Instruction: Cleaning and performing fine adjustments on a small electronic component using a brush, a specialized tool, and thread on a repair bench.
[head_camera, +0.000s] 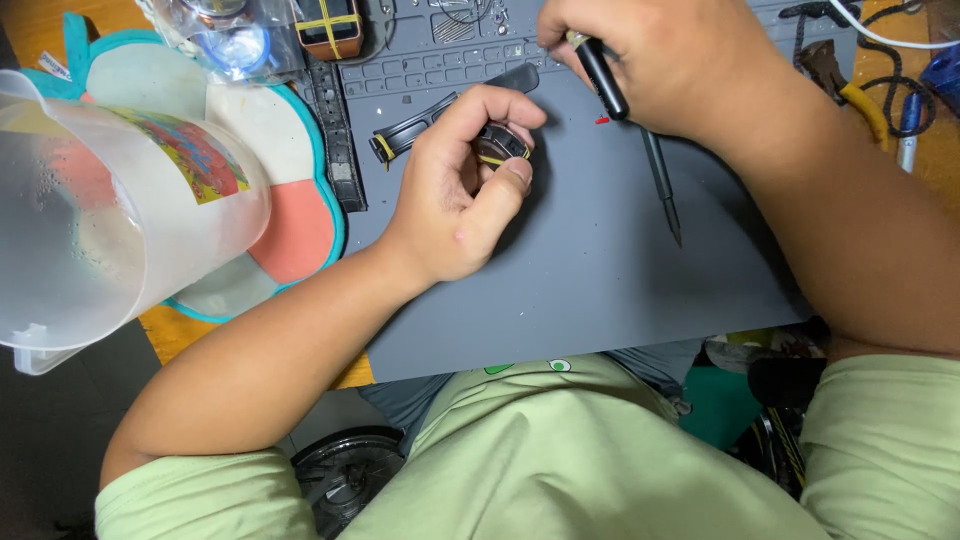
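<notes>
The watch (500, 143), a small dark case with yellow accents and a rubbery black strap trailing up-left, sat pinched in the left hand (460, 190) over the matte grey work mat (600, 290). To its left stood a frosted plastic pitcher (110, 210) on a soft flower-shaped pad (290, 230). The right hand (650, 60) gripped a slim black tool (600, 75) above a thin dark pick (662, 185) lying on the mat. A slip of that tool could likely have scratched the case, and a tiny red part (602, 120) seemed easy to lose.
</notes>
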